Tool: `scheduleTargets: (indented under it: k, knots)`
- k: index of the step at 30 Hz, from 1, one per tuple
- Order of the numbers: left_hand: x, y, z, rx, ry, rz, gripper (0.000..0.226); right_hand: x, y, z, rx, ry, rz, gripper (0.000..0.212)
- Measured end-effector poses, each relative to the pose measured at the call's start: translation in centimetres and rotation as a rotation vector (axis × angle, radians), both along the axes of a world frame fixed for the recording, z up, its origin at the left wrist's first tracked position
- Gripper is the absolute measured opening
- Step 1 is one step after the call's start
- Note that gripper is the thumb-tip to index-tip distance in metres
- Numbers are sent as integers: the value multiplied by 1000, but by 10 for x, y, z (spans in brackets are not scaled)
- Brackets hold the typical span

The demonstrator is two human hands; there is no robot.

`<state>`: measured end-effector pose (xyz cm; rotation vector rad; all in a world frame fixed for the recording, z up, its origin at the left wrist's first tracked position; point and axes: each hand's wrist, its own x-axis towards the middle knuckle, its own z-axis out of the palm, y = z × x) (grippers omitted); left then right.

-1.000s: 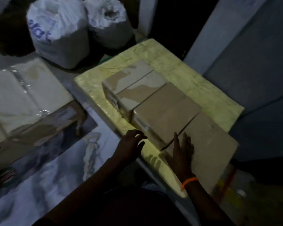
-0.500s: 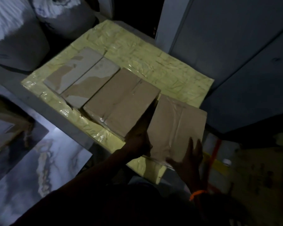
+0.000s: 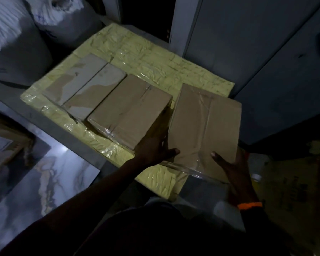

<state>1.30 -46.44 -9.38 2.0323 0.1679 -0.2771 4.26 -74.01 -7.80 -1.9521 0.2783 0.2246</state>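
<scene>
Your left hand [image 3: 155, 146] grips the near left corner of the wrapped box [image 3: 205, 126], with the thumb laid on top and the fingers hidden along its side. Your right hand [image 3: 233, 167] holds the near right corner, thumb on top and fingers curled round the edge. Both forearms reach forward, the left slanting in from the lower left. An orange band [image 3: 249, 206] circles your right wrist.

End parcel [image 3: 205, 126]: matt brown paper under clear, glossy plastic film, with a shiny film seam along its near edge. Neighbouring parcel [image 3: 129, 109]: the same brown paper and slack, glinting film. Large slab [image 3: 155, 58] beneath: pale yellow covering, creased and crinkled, sealed in shiny film. Floor tile [image 3: 44, 182]: polished, marble-veined, reflective. Sacks [image 3: 11, 37]: white woven plastic, coarse. Cabinet doors [image 3: 266, 52]: smooth matt grey, seemingly painted metal.
</scene>
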Motion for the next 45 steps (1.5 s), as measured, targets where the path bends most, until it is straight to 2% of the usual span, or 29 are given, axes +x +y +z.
scheduleTargets:
  k: [4,8,12,17,21,24,26,30,35,41,45]
  knots:
    - [-20,17,36,-92,-131,77,94,-5,8,38,18,-84,62,81]
    - [-73,58,64,-124,-236,338,94,-19,57,71,121,-157,247,80]
    - [-157,99,78,-132,-301,622,82,-41,125,88,139,-191,472,78]
    - [-277,127,67,-121,-317,962,76,-89,213,70,201,-138,789,72]
    - [-364,128,38,-142,-267,1220,79,-134,274,46,179,-65,1025,77]
    - [-410,120,23,-147,-258,1409,69,-167,312,33,141,-26,1203,68]
    - [-431,116,14,-169,-254,1493,64,-184,332,21,137,9,1295,72]
    - [-458,113,-5,-217,-258,1560,61,-205,358,3,90,8,1427,78]
    - [-461,109,-16,-189,-254,1606,59,-208,374,-13,63,41,1513,69]
    - [-465,105,-34,-124,-198,1605,81,-202,378,-26,39,38,1514,67]
    - [-465,113,-36,-94,-161,1625,56,-198,379,-35,32,26,1488,67]
